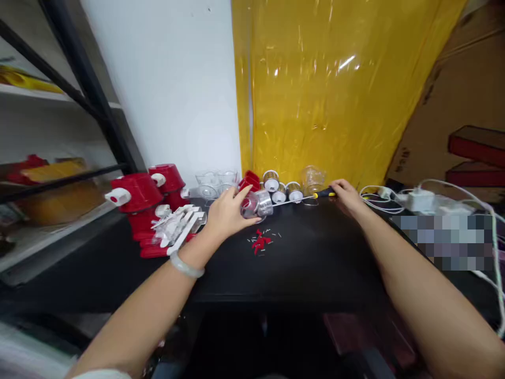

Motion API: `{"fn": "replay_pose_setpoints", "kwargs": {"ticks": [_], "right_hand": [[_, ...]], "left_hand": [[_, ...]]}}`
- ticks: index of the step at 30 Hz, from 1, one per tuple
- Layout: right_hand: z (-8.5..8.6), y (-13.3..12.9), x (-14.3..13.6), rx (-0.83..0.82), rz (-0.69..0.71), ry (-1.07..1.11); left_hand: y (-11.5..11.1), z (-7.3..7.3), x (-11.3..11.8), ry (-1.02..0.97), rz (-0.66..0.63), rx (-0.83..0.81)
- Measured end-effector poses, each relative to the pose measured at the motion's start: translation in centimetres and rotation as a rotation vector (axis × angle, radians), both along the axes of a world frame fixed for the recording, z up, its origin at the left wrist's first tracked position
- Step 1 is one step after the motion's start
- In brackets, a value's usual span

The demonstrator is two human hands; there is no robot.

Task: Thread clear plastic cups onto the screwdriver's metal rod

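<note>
My left hand (231,210), with a pale bangle on its wrist, is wrapped round a clear plastic part (258,204) above the black table (315,258). My right hand (345,193) grips the black and yellow handle of a screwdriver (324,193). Its long shaft points left, its end near the clear part; whether they touch I cannot tell. Small red pieces (260,242) and several screws lie on the table below. Behind the shaft are several white-and-metallic cylinders (293,191), a red container (249,181) and clear cups (216,184).
Red machine bodies (138,197) stand at the left, beside a pile of white and clear parts (177,226). White cables and an adapter (421,201) lie at the right. A metal shelf frame (82,68) rises at the left, a yellow plastic sheet (315,95) behind.
</note>
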State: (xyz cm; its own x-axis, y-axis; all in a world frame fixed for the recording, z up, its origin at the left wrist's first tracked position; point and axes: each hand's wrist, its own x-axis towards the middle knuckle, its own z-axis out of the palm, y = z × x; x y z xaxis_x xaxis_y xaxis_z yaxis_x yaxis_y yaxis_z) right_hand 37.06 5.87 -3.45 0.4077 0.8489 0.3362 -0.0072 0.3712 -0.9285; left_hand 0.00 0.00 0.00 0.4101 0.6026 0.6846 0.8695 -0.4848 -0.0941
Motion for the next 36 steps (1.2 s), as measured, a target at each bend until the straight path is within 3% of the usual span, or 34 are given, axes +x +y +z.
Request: {"fn": "replay_pose_setpoints", "kwargs": {"ticks": [9,14,17,21,27,30,36], "right_hand": [[0.7,-1.2,-0.3,0.098,0.117,0.113],[1.1,-1.8,-0.3,0.087,0.109,0.12],[1.2,-1.7,0.0,-0.034,-0.017,-0.021],[1.2,-1.6,0.3,-0.328,-0.197,-0.392],[1.2,-1.9,0.2,-0.462,-0.221,-0.586],[0.8,-1.7,0.1,-0.412,-0.146,-0.472],[0.3,-1.0,-0.2,-0.162,0.065,-0.092]], "left_hand": [[0.3,-0.4,-0.3,-0.03,-0.01,-0.019],[0.3,-0.4,-0.3,-0.038,-0.019,-0.008],[0.2,-0.4,-0.2,-0.03,-0.022,-0.011],[0.1,-0.4,0.0,0.007,-0.023,-0.012],[0.2,-0.4,0.0,0.032,-0.017,0.0],[0.2,-0.4,-0.1,0.028,-0.014,-0.004],[0.4,-0.3,-0.4,0.014,0.022,-0.002]]}}
